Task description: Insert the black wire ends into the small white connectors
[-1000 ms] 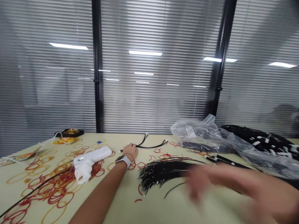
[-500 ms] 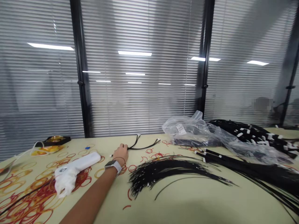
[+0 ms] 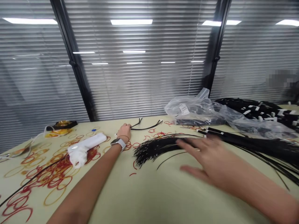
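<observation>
My left hand (image 3: pixel 124 132), with a watch (image 3: pixel 118 142) on its wrist, is closed on a black cable (image 3: pixel 149 128) near the back of the table. Two ends of that cable with small white tips stick out to its right. My right hand (image 3: pixel 206 155), blurred by motion, is over the right part of a fanned bundle of thin black wires (image 3: pixel 156 147). Its fingers are stretched out and the thumb stands apart; nothing shows in its grip.
Red and yellow rubber bands (image 3: pixel 46 174) lie scattered at left, around a white handheld tool (image 3: pixel 86 144) with a black cord. Clear plastic bags (image 3: pixel 198 107) stand at the back right. Beside them lie thick black cable bundles (image 3: pixel 259 146). Blinds (image 3: pixel 140 87) cover the glass wall behind.
My right hand has come into view from the right and reached over the wire bundle. My left hand stays on the cable. The view has tipped downward a little.
</observation>
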Demonstrator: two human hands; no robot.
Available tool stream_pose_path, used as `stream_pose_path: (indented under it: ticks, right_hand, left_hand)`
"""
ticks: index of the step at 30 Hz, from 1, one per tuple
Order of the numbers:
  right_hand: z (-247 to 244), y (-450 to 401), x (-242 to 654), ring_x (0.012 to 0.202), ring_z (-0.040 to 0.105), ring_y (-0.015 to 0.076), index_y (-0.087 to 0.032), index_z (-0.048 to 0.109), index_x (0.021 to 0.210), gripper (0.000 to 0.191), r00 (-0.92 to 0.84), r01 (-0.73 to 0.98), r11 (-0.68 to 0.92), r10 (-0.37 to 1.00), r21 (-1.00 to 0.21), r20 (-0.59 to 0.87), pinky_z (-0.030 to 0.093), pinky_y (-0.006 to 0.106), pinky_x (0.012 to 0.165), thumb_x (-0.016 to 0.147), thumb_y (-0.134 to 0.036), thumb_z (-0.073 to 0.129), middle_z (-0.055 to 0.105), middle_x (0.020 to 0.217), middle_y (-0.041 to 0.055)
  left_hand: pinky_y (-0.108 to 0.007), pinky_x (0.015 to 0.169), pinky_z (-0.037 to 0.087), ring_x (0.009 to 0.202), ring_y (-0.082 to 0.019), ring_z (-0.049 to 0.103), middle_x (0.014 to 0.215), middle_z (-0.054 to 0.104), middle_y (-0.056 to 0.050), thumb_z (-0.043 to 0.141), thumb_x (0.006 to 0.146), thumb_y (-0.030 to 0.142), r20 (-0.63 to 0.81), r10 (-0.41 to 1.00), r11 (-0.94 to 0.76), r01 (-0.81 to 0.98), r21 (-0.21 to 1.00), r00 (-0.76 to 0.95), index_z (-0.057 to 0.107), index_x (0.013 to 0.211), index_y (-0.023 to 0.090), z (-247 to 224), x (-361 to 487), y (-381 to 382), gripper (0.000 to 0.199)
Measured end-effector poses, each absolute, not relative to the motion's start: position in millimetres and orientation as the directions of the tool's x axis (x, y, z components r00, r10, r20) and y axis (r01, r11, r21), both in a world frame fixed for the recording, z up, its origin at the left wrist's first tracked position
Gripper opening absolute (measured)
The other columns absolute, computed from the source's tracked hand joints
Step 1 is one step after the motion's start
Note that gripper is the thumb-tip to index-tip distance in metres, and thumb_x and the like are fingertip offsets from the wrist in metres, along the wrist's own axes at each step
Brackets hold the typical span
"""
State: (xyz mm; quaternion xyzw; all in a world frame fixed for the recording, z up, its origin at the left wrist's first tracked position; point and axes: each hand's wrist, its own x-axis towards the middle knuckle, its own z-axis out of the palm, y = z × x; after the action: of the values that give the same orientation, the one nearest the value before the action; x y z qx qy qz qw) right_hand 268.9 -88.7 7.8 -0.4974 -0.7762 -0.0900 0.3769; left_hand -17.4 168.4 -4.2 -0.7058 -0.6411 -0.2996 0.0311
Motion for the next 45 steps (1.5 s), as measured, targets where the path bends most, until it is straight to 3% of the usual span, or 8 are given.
stream_pose_path:
  ticks: [6,12,18,22,26,30,36,45]
  right_hand:
    - [55.6,-71.3,249.6,0.075,0.059,0.0116,-0.028,0.053,0.108,0.030,-0.446,0.761,0.540,0.838,-0.360,0.314,0.050,0.019,0.056,0.081,-0.038,0.045,0.062,0.085,0.0008]
    - [37.1,-59.6,229.7,0.115,0.038,0.0285,-0.020,0.028,0.129,0.057,-0.519,0.817,0.549,0.568,0.176,0.639,0.043,0.043,0.083,0.078,-0.037,0.047,0.031,0.130,0.0154]
    - [57.8,-18.9,230.6,0.122,0.019,0.0395,-0.017,0.030,0.127,0.053,-0.330,0.942,0.154,0.252,0.299,0.910,0.025,0.057,0.088,0.078,-0.027,0.049,0.024,0.133,0.0199]
    - [63.3,9.0,247.0,0.109,0.042,0.0296,-0.015,0.042,0.119,0.035,-0.424,0.904,0.162,0.467,0.396,0.776,0.026,0.048,0.091,0.085,-0.020,0.033,0.050,0.111,0.0160]
    - [62.2,25.2,258.5,0.087,0.054,0.0240,-0.012,0.052,0.101,0.039,-0.232,0.935,0.351,0.720,-0.055,0.654,0.035,0.041,0.082,0.089,-0.035,0.024,0.059,0.081,0.0116]
    - [61.3,1.7,248.7,0.086,0.057,0.0154,-0.019,0.036,0.118,0.053,-0.486,0.388,0.440,0.844,-0.810,0.227,0.044,0.032,0.075,0.087,-0.048,0.004,0.060,0.091,0.0082]
    - [44.8,-51.0,220.8,0.065,0.055,0.0101,-0.025,0.024,0.125,0.057,-0.483,0.434,0.174,0.873,-0.884,-0.066,0.044,0.020,0.052,0.077,-0.040,0.050,0.058,0.083,0.0018]
    - [35.8,26.1,283.6,0.068,0.052,0.0168,-0.022,0.048,0.111,0.030,-0.526,0.847,0.515,0.774,0.133,0.353,0.039,0.031,0.063,0.087,-0.026,0.032,0.057,0.081,0.0067]
  left_hand:
    - [-0.032,0.075,0.045,0.080,-0.014,0.055,0.089,0.057,-0.006,0.040,0.085,0.017,0.679,0.673,-0.298,0.733,0.611,-0.292,0.053,0.096,0.010,57.3,-28.6,176.3,0.019]
    - [-0.016,0.049,0.038,0.053,-0.006,0.046,0.075,0.052,-0.002,0.025,0.086,0.019,0.746,0.563,-0.558,0.502,0.661,-0.356,0.046,0.099,0.013,124.1,-18.7,144.1,0.025]
    - [-0.015,0.037,0.032,0.040,-0.005,0.040,0.054,0.049,0.003,0.051,0.076,0.027,0.555,0.795,-0.605,0.361,0.710,0.243,0.057,0.069,0.014,82.6,25.4,61.8,0.017]
    - [-0.015,0.047,0.036,0.053,-0.005,0.043,0.076,0.048,0.003,0.064,0.066,0.029,0.140,0.761,-0.455,0.367,0.811,0.633,0.051,0.105,0.025,45.0,23.8,6.2,0.041]
    - [-0.015,0.047,0.034,0.056,-0.005,0.043,0.077,0.044,0.003,0.055,0.073,0.026,0.132,0.833,-0.365,0.354,0.861,0.537,0.049,0.104,0.026,41.4,9.1,-9.6,0.032]
    - [-0.015,0.045,0.034,0.057,-0.007,0.045,0.071,0.051,0.001,0.052,0.074,0.029,0.123,0.893,-0.283,0.327,0.902,0.432,0.055,0.092,0.018,52.5,7.3,-1.6,0.021]
    - [-0.014,0.036,0.027,0.042,-0.004,0.036,0.061,0.050,0.002,0.052,0.074,0.034,0.041,0.908,-0.186,0.313,0.932,0.417,0.057,0.084,0.015,59.0,6.8,2.3,0.022]
    - [-0.030,0.078,0.041,0.094,-0.020,0.051,0.101,0.057,-0.005,0.043,0.079,0.028,0.301,0.799,-0.580,0.801,0.150,0.521,0.052,0.111,0.026,22.9,-28.7,20.7,0.034]
